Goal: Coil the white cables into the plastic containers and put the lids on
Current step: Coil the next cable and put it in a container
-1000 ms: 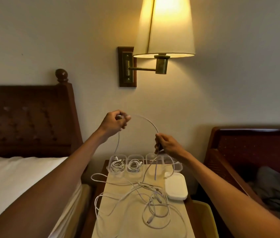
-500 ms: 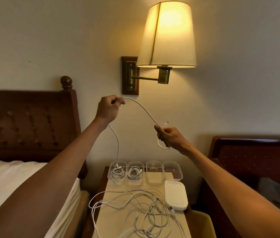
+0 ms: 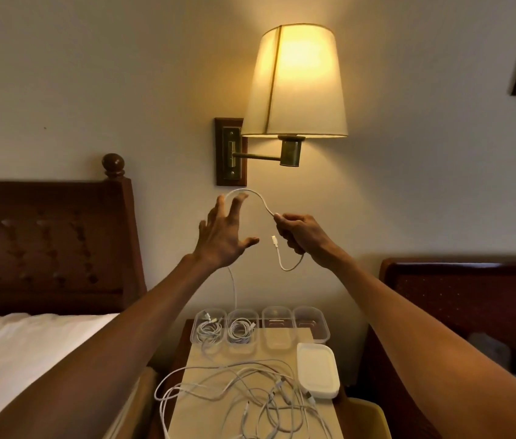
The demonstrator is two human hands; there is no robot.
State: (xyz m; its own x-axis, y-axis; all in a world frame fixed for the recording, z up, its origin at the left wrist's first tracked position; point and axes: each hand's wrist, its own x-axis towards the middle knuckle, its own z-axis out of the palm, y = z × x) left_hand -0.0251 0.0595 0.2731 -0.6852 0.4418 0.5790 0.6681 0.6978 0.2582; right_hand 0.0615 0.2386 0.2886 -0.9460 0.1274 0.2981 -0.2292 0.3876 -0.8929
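Note:
My right hand grips a white cable near its plug end, which loops down and back up beside the hand. The cable arches over the spread fingertips of my left hand, which is open, and then hangs down to the table. Several clear plastic containers stand in a row at the back of the bedside table. The two left ones hold coiled cables; the two right ones look empty. A tangle of white cables lies on the table. A stack of white lids sits at the right.
A lit wall lamp hangs just above my hands. A bed with a dark wooden headboard is on the left, and another wooden headboard on the right. A yellow object sits below the table's right edge.
My left hand has let go of its grip and spread its fingers, with the cable now draped over them. Both hands have come closer together. The view has tilted slightly upward.

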